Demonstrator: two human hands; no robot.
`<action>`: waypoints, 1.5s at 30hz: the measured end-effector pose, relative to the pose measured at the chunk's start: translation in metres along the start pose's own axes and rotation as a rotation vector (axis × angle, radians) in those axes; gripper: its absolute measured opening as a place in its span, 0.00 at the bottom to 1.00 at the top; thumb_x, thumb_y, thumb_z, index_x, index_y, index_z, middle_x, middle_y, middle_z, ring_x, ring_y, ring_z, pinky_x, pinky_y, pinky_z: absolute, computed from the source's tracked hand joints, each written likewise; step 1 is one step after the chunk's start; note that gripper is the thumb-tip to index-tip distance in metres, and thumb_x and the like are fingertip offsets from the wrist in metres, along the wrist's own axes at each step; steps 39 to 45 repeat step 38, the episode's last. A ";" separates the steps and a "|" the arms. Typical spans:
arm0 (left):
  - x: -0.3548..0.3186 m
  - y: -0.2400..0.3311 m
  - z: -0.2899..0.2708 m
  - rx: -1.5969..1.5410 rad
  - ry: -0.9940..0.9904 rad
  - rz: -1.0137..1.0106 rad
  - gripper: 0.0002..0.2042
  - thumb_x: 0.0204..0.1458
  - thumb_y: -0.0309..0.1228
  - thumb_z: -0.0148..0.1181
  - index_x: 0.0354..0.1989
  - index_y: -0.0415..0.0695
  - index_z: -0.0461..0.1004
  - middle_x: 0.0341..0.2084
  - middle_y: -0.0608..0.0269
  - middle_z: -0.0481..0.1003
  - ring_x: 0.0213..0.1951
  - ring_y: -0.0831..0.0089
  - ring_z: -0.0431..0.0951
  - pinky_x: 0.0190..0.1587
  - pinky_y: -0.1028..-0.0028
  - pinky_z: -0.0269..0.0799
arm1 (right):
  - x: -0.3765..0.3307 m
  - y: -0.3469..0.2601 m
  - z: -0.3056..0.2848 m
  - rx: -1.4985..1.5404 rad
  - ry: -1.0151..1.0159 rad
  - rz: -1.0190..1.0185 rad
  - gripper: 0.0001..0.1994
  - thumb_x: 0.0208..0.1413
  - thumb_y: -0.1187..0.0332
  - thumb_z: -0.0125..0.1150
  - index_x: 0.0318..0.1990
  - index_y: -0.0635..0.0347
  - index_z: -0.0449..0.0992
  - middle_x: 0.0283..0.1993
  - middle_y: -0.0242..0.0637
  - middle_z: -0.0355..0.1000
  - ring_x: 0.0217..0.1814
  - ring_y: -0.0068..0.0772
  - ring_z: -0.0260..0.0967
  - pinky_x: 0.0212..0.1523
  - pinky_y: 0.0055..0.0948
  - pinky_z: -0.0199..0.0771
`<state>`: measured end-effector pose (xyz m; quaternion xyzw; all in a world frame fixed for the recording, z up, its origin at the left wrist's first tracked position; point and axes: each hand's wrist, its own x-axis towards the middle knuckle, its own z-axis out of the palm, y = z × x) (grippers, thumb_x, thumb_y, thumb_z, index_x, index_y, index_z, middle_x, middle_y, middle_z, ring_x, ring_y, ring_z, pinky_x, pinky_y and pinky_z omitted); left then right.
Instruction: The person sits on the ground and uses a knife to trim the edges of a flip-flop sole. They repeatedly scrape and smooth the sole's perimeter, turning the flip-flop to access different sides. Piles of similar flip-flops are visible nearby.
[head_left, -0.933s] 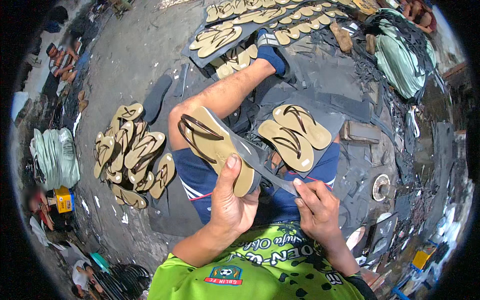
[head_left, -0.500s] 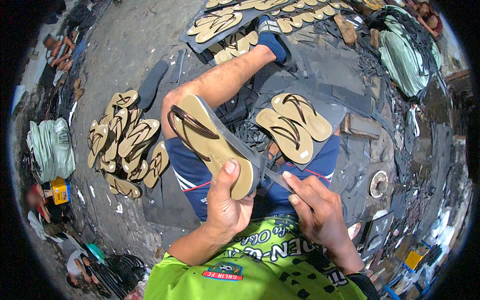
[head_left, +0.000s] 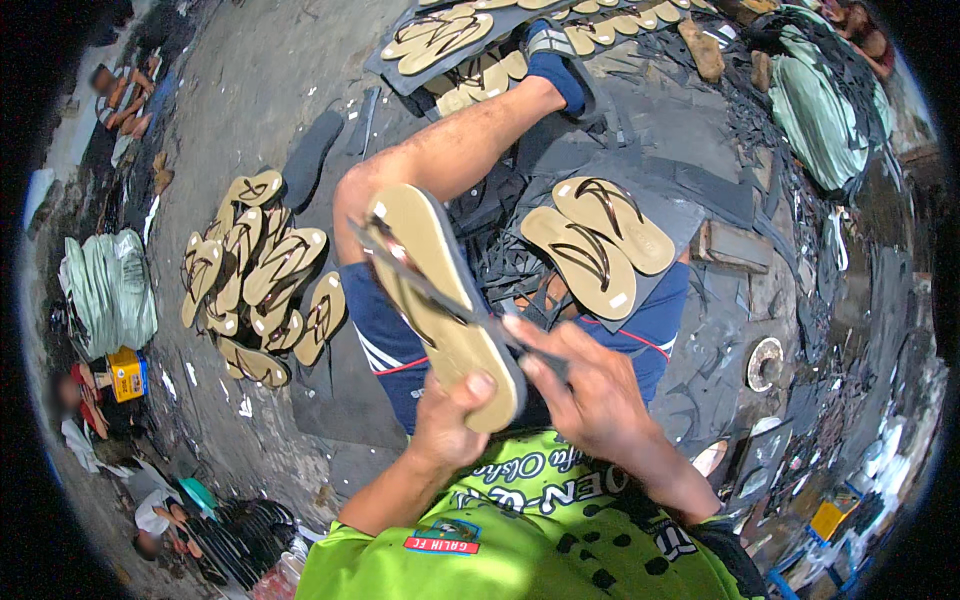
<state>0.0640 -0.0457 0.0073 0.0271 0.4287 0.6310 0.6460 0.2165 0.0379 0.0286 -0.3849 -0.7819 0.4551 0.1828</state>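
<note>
My left hand (head_left: pixel 452 420) grips a tan flip-flop (head_left: pixel 455 350) by its heel, thumb on the footbed, with the toe pointing away from me. Its glossy dark brown strap shows partly. My right hand (head_left: pixel 600 395) is closed on a thin flat knife (head_left: pixel 545 362) beside the sole's right edge. A blurred grey strip (head_left: pixel 425 285) slants across the footbed; whether it is blade or cut rubber I cannot tell. Beyond my right hand, a pair of matching flip-flops (head_left: pixel 580 262) lies on a dark rubber sheet (head_left: pixel 683 222) over my lap.
A heap of flip-flops (head_left: pixel 262 265) lies on the floor to the left. More flip-flops (head_left: pixel 440 42) stand in rows at the far side. Dark rubber scraps, a wooden block (head_left: pixel 735 248), a round ring (head_left: pixel 765 364) and a green sack (head_left: pixel 815 110) are to the right. Other people sit at the left edge.
The held flip-flop has turned more upright, its heel shifting toward me. My right hand has moved left, close against the sole, and a grey strip now crosses the footbed.
</note>
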 end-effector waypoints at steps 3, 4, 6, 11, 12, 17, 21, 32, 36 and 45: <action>-0.015 -0.001 0.001 0.211 0.094 -0.084 0.36 0.39 0.34 0.65 0.59 0.39 0.58 0.44 0.61 0.70 0.45 0.70 0.72 0.50 0.72 0.69 | 0.014 0.013 0.005 0.155 0.152 0.011 0.18 0.61 0.65 0.51 0.59 0.51 0.69 0.33 0.40 0.69 0.29 0.44 0.71 0.32 0.37 0.73; -0.020 0.008 -0.008 0.258 0.107 -0.088 0.39 0.37 0.34 0.65 0.61 0.39 0.57 0.44 0.61 0.70 0.46 0.69 0.72 0.50 0.72 0.69 | 0.015 0.015 0.000 0.275 0.237 -0.014 0.18 0.62 0.63 0.48 0.58 0.57 0.69 0.35 0.39 0.71 0.30 0.39 0.72 0.32 0.34 0.73; -0.025 0.033 -0.042 0.135 0.093 0.105 0.38 0.41 0.37 0.64 0.62 0.39 0.56 0.45 0.58 0.70 0.46 0.67 0.73 0.50 0.69 0.71 | 0.005 0.016 -0.022 0.557 0.347 0.188 0.22 0.64 0.56 0.47 0.53 0.66 0.72 0.36 0.40 0.73 0.29 0.28 0.70 0.32 0.27 0.71; 0.033 0.104 -0.063 -0.249 0.021 0.500 0.22 0.60 0.41 0.50 0.49 0.30 0.66 0.41 0.50 0.75 0.42 0.69 0.78 0.46 0.76 0.78 | -0.003 0.127 -0.081 0.615 0.864 0.531 0.26 0.58 0.44 0.52 0.46 0.61 0.70 0.29 0.30 0.69 0.22 0.16 0.62 0.18 0.19 0.61; 0.043 0.087 -0.068 -0.388 -0.145 0.360 0.16 0.57 0.33 0.52 0.47 0.31 0.67 0.40 0.49 0.75 0.40 0.68 0.78 0.46 0.74 0.78 | -0.011 0.164 -0.084 0.495 0.773 0.609 0.26 0.58 0.43 0.52 0.47 0.60 0.70 0.29 0.30 0.68 0.21 0.16 0.61 0.18 0.19 0.61; 0.159 -0.120 -0.064 -0.009 0.150 -0.409 0.12 0.52 0.29 0.55 0.44 0.42 0.68 0.39 0.59 0.72 0.44 0.69 0.70 0.56 0.66 0.65 | 0.001 0.174 -0.045 0.551 0.684 0.720 0.25 0.59 0.44 0.50 0.49 0.58 0.69 0.28 0.28 0.64 0.21 0.17 0.60 0.17 0.19 0.62; 0.187 -0.144 0.003 0.159 0.117 -0.423 0.15 0.56 0.35 0.55 0.50 0.45 0.69 0.45 0.61 0.73 0.48 0.67 0.73 0.53 0.65 0.69 | -0.022 0.155 -0.027 0.790 0.754 0.663 0.24 0.61 0.47 0.47 0.55 0.54 0.64 0.25 0.29 0.62 0.22 0.21 0.61 0.20 0.22 0.66; 0.120 -0.063 0.042 0.101 -0.094 -0.085 0.15 0.55 0.30 0.56 0.50 0.38 0.70 0.44 0.59 0.75 0.45 0.69 0.76 0.51 0.67 0.71 | -0.088 0.078 -0.005 0.769 0.645 0.334 0.21 0.65 0.59 0.41 0.55 0.69 0.65 0.24 0.32 0.65 0.25 0.25 0.68 0.27 0.24 0.69; 0.056 -0.016 0.049 0.110 -0.164 -0.034 0.15 0.56 0.27 0.53 0.51 0.36 0.69 0.45 0.59 0.74 0.46 0.69 0.76 0.50 0.68 0.71 | -0.094 0.034 0.005 0.535 0.428 0.266 0.19 0.66 0.62 0.41 0.55 0.70 0.66 0.26 0.34 0.67 0.26 0.23 0.67 0.28 0.23 0.69; 0.039 -0.009 0.047 0.271 -0.202 0.099 0.16 0.56 0.28 0.54 0.52 0.35 0.69 0.45 0.59 0.74 0.47 0.68 0.76 0.51 0.67 0.71 | -0.094 0.020 0.008 0.551 0.419 0.212 0.18 0.65 0.65 0.44 0.57 0.68 0.66 0.30 0.36 0.70 0.26 0.23 0.68 0.28 0.23 0.69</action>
